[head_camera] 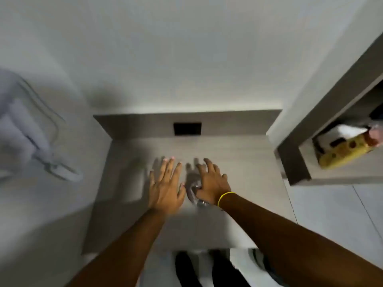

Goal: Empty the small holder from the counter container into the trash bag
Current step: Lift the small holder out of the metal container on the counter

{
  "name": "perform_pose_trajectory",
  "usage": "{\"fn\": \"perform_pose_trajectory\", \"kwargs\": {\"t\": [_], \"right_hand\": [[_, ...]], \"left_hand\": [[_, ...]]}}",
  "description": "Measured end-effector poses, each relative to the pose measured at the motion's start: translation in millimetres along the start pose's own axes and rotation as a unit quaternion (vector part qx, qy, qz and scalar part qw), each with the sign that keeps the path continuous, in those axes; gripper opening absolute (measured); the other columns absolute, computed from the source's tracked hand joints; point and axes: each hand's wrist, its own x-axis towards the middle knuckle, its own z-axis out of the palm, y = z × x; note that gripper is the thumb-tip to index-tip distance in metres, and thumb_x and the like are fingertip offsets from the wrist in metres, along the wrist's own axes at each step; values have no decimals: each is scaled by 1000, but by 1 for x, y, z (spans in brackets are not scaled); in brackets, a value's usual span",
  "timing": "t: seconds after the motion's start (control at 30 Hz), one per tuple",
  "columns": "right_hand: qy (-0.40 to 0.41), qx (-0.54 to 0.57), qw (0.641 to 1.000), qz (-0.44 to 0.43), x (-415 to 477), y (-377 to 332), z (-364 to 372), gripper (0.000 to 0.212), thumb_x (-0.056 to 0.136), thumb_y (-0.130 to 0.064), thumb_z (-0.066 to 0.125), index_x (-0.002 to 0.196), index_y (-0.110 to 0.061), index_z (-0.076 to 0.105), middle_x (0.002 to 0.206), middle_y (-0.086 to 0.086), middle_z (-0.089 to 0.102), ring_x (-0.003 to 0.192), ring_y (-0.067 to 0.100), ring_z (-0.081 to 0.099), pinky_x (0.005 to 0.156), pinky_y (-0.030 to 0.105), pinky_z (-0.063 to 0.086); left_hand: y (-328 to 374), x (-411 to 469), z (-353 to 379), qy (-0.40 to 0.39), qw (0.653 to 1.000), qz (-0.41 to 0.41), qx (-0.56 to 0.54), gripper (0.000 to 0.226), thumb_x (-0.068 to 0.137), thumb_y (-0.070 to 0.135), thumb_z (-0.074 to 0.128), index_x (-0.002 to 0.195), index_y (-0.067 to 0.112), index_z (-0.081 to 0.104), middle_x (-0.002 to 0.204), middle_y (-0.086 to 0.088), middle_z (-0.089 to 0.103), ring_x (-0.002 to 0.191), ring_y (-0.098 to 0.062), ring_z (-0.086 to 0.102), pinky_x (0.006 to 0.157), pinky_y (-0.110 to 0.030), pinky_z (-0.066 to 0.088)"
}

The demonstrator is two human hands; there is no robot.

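Both my hands hover over a grey wood-look counter point(238, 162). My left hand point(165, 187) is flat, fingers spread, and holds nothing. My right hand point(211, 183), with a yellow band at the wrist, has its fingers stretched forward while the thumb and palm pinch a crumpled clear plastic bag point(193, 193). The bag hangs between the two hands, blurred. A black rectangular opening point(187, 128) sits in the counter's raised back panel, beyond my fingertips. No small holder is visible.
A recessed shelf point(294, 162) at the right holds a yellow object point(344, 152) and white tissue point(348, 130). A white towel on a rail point(24, 129) hangs on the left wall. My dark shoes point(186, 270) stand on pale floor tiles below the counter edge.
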Motion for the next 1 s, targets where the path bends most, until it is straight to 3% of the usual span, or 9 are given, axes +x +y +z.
{"fn": "perform_pose_trajectory", "kwargs": {"t": [0.13, 0.2, 0.33, 0.5, 0.63, 1.0], "right_hand": [[-40, -38, 998, 13, 0, 21, 60, 106, 73, -60, 72, 161, -27, 25, 171, 9, 20, 149, 41, 34, 106, 65, 45], [-23, -54, 998, 3, 1, 30, 76, 108, 69, -54, 76, 161, -31, 26, 166, 8, 28, 143, 41, 40, 100, 62, 49], [0, -70, 997, -21, 15, 36, 79, 113, 58, -43, 79, 159, -34, 30, 157, 7, 40, 136, 39, 49, 93, 57, 52], [-15, -58, 998, -34, 26, 38, 77, 115, 50, -35, 79, 156, -27, 35, 152, 13, 42, 130, 43, 51, 92, 51, 54], [3, -38, 998, -40, 26, 35, 72, 111, 50, -32, 79, 154, -28, 38, 148, 12, 44, 127, 42, 52, 92, 51, 54], [82, 22, 993, 79, 7, 117, 49, 98, 64, -32, 86, 152, -24, 42, 145, 15, 46, 130, 46, 52, 104, 58, 49]], "left_hand": [[-1, -48, 71, -62, 997, -32, -36, 73, 95, 39, 49, 162, 14, 40, 175, -15, 30, 163, -36, 21, 122, -73, 26], [-1, -62, 94, -103, 993, -38, -51, 75, 93, 40, 52, 162, 13, 41, 174, -16, 30, 162, -38, 23, 120, -72, 27], [-3, -72, 116, -136, 989, -49, -43, 73, 97, 45, 39, 162, 13, 39, 175, -16, 27, 163, -38, 20, 121, -70, 23], [-3, -76, 127, -121, 989, -60, -53, 75, 98, 45, 40, 166, 16, 30, 179, -12, 18, 166, -33, 10, 125, -69, 17], [-4, -77, 130, -99, 991, -59, -62, 74, 99, 45, 42, 166, 17, 31, 179, -12, 18, 165, -33, 12, 125, -71, 19], [-8, -80, 139, -51, 997, -46, -41, 73, 100, 48, 46, 165, 17, 33, 177, -12, 25, 165, -32, 14, 126, -66, 15]]}}
